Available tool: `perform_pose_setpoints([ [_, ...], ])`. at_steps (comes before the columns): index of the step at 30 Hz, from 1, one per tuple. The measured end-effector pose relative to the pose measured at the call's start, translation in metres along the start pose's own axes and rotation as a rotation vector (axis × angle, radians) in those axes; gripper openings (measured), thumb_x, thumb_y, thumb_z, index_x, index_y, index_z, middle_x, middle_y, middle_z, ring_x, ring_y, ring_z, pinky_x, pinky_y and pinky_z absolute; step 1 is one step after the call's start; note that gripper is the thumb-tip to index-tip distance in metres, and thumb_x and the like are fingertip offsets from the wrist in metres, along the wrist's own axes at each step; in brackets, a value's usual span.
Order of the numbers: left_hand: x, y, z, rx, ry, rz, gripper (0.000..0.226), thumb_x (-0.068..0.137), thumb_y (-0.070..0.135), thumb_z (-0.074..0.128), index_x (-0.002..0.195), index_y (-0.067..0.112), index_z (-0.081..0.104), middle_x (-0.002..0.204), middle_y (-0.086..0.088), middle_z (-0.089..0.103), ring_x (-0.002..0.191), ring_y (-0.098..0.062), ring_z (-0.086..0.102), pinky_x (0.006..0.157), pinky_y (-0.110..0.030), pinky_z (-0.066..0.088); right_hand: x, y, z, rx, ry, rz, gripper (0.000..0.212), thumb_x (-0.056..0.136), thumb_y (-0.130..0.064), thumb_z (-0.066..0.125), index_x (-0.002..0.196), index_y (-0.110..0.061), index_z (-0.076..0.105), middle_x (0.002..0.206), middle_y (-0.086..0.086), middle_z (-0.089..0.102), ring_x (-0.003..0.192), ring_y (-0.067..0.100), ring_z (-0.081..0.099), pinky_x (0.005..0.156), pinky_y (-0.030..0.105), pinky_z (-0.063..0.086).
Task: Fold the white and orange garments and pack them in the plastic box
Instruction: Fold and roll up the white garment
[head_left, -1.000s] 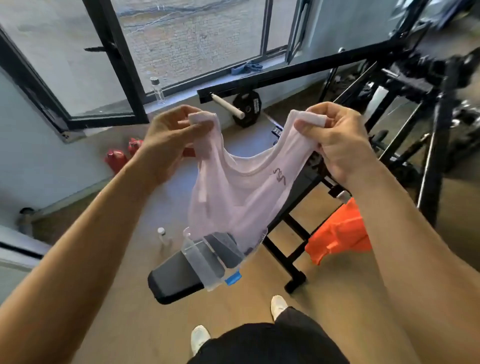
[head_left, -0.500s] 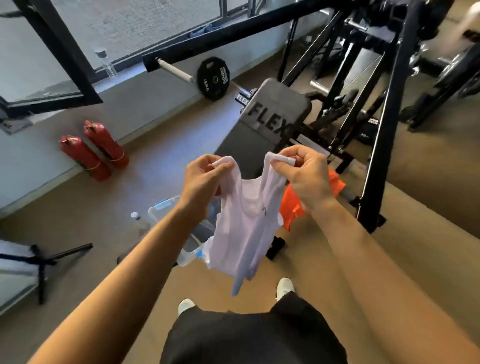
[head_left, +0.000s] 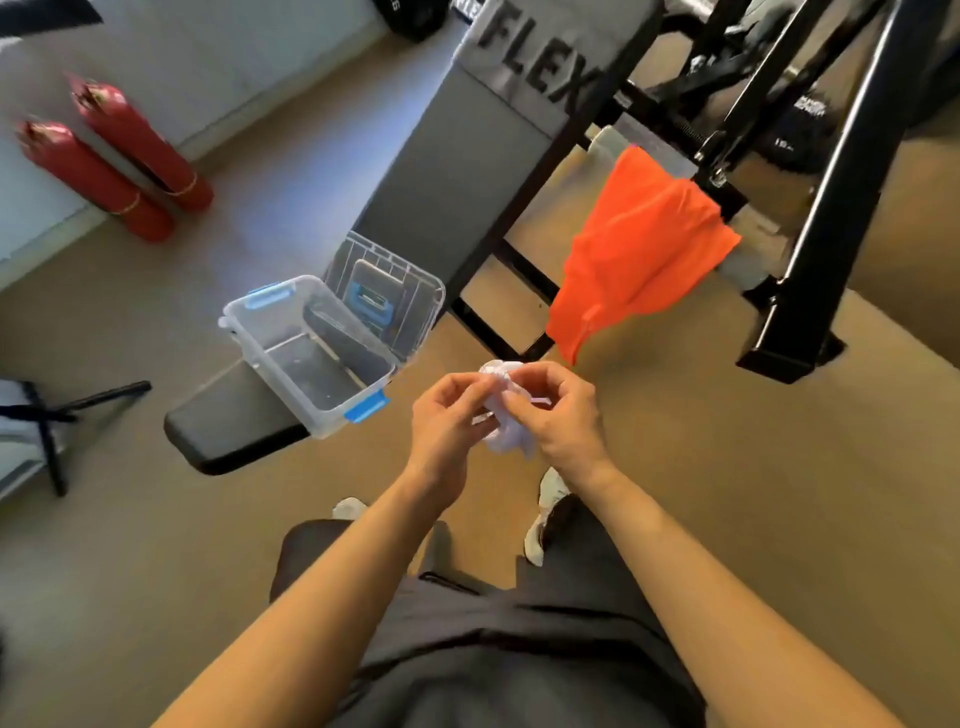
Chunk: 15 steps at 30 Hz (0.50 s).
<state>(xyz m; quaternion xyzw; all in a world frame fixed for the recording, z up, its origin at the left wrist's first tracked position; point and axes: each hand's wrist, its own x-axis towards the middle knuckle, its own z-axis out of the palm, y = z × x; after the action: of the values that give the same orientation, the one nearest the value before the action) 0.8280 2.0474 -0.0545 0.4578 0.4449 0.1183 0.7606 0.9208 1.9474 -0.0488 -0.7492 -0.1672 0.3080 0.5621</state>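
In front of your waist, above the tan floor (head_left: 675, 467), both your hands are closed on the white garment (head_left: 506, 415), bunched into a small wad between them. Left hand (head_left: 449, 415) pinches it from the left with curled fingers; right hand (head_left: 558, 415) clamps it from the right, thumb and forefinger nipping a thin edge of the fabric. Only bits of the cloth show, above and below your fingers; fold state can't be told. The plastic box (head_left: 311, 358) is just left of your hands, sitting on the near end of the grey bench (head_left: 457, 171), clear walls, blue clips, nothing visible inside. Its lid (head_left: 387, 296) stands open behind it, leaning toward the bench back, where large dark lettering is partly cut off at the top edge. The orange garment (head_left: 636, 249) is unfolded, draped over a part of the black rack (head_left: 810, 208) to the right of the bench, hanging down to a point, well apart from the box. Two red cylinders (head_left: 114, 161) lie side by side on the floor by the wall, far left. Your dark shorts (head_left: 498, 649) and white shoes (head_left: 548, 486) show at the bottom of the view.
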Motion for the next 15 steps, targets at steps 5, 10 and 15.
perform_pose_setpoints([
  [5,0.023,-0.065,-0.030,-0.079,-0.059,-0.007,0.028,0.100,0.021,0.052,0.107,0.009,0.076,0.104,-0.009,0.076,0.100,-0.020,0.071,0.088,-0.034,0.057,0.001,0.087,0.032,-0.221,0.014,-0.128,0.037,0.076,-0.030,0.087,0.106,-0.022,0.066,0.104,-0.004,0.070,0.095,0.010,0.067,0.080,0.021,0.057],
  [10,0.061,-0.136,-0.093,0.169,-0.232,0.098,0.037,0.106,0.029,0.044,0.119,0.009,0.073,0.117,-0.009,0.075,0.106,-0.022,0.073,0.091,-0.031,0.059,0.023,0.166,0.048,-0.229,-0.013,-0.143,0.015,0.088,-0.013,0.076,0.102,-0.012,0.071,0.091,-0.001,0.071,0.084,0.010,0.068,0.073,0.029,0.060],
  [15,0.114,-0.192,-0.167,0.514,-0.010,0.347,0.014,0.098,0.014,0.063,0.106,0.020,0.072,0.100,-0.001,0.074,0.087,-0.015,0.070,0.077,-0.029,0.060,0.046,0.211,0.051,-0.226,-0.239,-0.166,0.012,0.091,-0.004,0.071,0.101,-0.011,0.073,0.093,0.004,0.073,0.091,0.020,0.071,0.080,0.031,0.060],
])
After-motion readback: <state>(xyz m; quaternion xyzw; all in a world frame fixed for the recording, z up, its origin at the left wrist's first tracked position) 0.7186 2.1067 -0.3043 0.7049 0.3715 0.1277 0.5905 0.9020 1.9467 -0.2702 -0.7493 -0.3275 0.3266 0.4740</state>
